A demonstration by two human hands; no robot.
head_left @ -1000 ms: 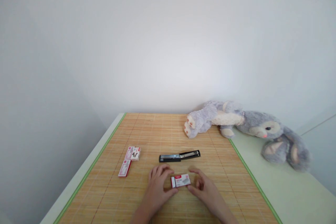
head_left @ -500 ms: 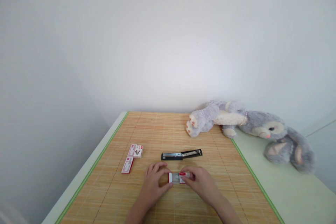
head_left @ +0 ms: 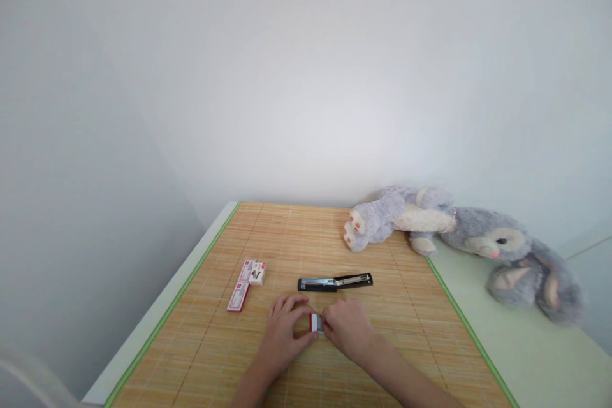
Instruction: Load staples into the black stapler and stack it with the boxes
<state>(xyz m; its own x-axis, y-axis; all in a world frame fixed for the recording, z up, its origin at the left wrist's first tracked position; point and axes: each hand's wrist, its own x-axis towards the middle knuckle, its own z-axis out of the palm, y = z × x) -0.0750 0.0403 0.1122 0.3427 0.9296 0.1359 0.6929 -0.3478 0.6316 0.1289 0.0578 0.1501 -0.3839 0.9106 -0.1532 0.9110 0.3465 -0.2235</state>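
A small red-and-white staple box (head_left: 314,323) lies on the mat in front of me, partly pulled out so that a grey stretch shows. My left hand (head_left: 285,329) pinches its left end between thumb and fingers. Curled over its right part is my right hand (head_left: 350,328), fingers closed at the box; the right end is hidden beneath them. Just beyond my hands a black stapler (head_left: 335,282) lies opened out flat, its metal channel exposed.
Several small red-and-white boxes (head_left: 238,297) lie together on the left of the bamboo mat (head_left: 296,236). A grey plush rabbit (head_left: 425,217) stretches along the back right, over the mat's edge onto the pale table (head_left: 540,331). A wall rises behind.
My right hand has moved left and curled over the box, covering the red-and-white part that showed before. My left hand keeps its hold. The whole view has shifted slightly.
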